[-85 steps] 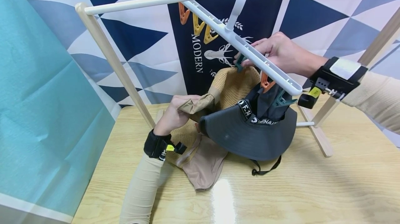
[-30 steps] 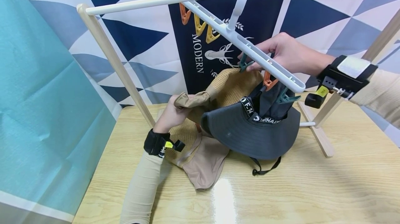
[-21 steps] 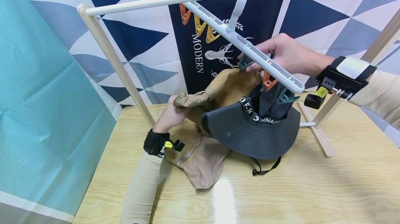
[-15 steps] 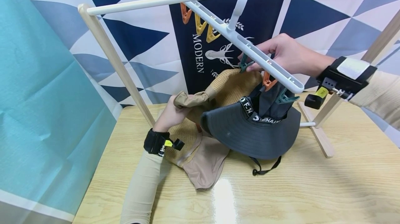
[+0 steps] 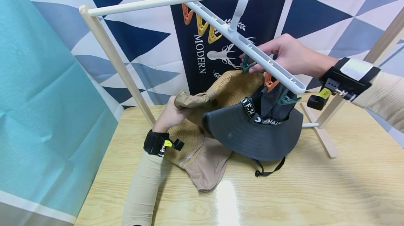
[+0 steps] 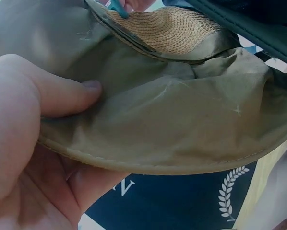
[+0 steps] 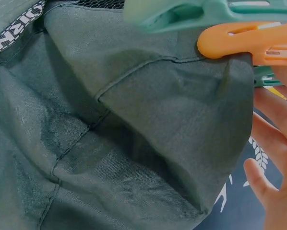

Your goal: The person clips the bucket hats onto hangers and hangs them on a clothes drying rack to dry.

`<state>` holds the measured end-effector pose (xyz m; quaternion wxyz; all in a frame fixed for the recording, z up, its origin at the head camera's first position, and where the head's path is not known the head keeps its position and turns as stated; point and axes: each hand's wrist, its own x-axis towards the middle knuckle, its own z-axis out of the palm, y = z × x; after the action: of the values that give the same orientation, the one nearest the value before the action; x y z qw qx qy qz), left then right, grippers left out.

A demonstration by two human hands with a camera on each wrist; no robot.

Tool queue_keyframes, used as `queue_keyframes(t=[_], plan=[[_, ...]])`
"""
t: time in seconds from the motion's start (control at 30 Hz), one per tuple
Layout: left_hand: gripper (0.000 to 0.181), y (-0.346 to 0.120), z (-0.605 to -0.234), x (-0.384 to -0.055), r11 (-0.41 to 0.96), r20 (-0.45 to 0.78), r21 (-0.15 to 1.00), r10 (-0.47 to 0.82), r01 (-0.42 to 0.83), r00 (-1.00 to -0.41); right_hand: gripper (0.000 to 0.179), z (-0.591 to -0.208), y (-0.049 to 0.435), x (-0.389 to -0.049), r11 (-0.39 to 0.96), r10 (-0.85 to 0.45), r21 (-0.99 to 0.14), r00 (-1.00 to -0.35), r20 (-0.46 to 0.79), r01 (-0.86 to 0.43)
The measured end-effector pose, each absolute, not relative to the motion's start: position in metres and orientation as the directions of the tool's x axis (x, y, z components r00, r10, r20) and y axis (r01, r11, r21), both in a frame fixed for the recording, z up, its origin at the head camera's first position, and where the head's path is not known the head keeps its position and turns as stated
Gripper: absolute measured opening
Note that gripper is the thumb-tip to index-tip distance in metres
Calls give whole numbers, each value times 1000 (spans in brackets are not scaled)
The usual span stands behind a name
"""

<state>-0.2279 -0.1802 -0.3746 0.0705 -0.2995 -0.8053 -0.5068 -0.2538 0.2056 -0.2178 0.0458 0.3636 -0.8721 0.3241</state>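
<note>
- Currently, the left hand (image 5: 176, 113) grips the brim of the tan hat (image 5: 237, 87), left of the dark hat (image 5: 252, 136).
- The right hand (image 5: 288, 55) pinches a teal clip (image 5: 245, 65) at the tan hat's far edge.

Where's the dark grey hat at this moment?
In the head view, the dark grey hat hangs right of centre from an orange clip and a green clip, below the right hand.

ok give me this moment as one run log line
left hand: pinches tan hat by its brim | right hand: pinches green clip at tan hat's edge | dark hat: clipped below white hanger
</note>
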Motion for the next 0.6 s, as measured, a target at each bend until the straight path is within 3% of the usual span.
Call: queue_keyframes(t=[0.37, 0.6], plan=[[31, -175, -372, -226, 269, 443, 763, 443, 587, -779, 43, -216, 219, -253, 478, -643, -515, -683, 346, -711], [30, -176, -374, -227, 289, 446, 754, 434, 589, -783, 45, -220, 237, -252, 519, -589, -472, -698, 408, -713]])
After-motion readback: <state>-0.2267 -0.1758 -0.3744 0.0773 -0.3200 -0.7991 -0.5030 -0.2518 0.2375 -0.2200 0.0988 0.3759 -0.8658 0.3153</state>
